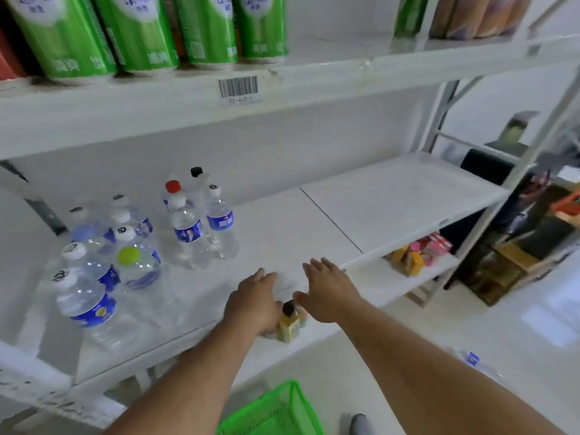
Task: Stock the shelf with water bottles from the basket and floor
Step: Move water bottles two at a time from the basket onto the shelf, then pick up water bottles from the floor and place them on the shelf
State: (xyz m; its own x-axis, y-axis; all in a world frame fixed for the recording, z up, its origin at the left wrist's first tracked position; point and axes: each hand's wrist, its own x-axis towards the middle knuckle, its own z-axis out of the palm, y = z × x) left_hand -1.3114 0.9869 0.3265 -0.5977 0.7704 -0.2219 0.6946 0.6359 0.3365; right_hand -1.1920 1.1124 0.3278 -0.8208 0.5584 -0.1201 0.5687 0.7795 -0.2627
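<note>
Several clear water bottles with blue labels (88, 296) stand at the left of the white shelf (314, 221), and a second group (201, 227) stands further back. A small bottle with a black cap and yellow label (288, 324) stands at the shelf's front edge, between my hands. My left hand (254, 302) lies palm down with straight fingers, its thumb side touching that bottle. Just right of the cap, my right hand (329, 290) hovers with fingers spread and holds nothing. A green basket (276, 409) sits on the floor below. One water bottle (470, 359) lies on the floor at the right.
Big green-labelled bottles (138, 32) line the shelf above, with a barcode tag (238, 87) on its edge. Colourful snack packs (420, 252) lie on a lower shelf to the right. Dark boxes and furniture (508, 262) stand beyond the rack. A shoe (361, 425) shows beside the basket.
</note>
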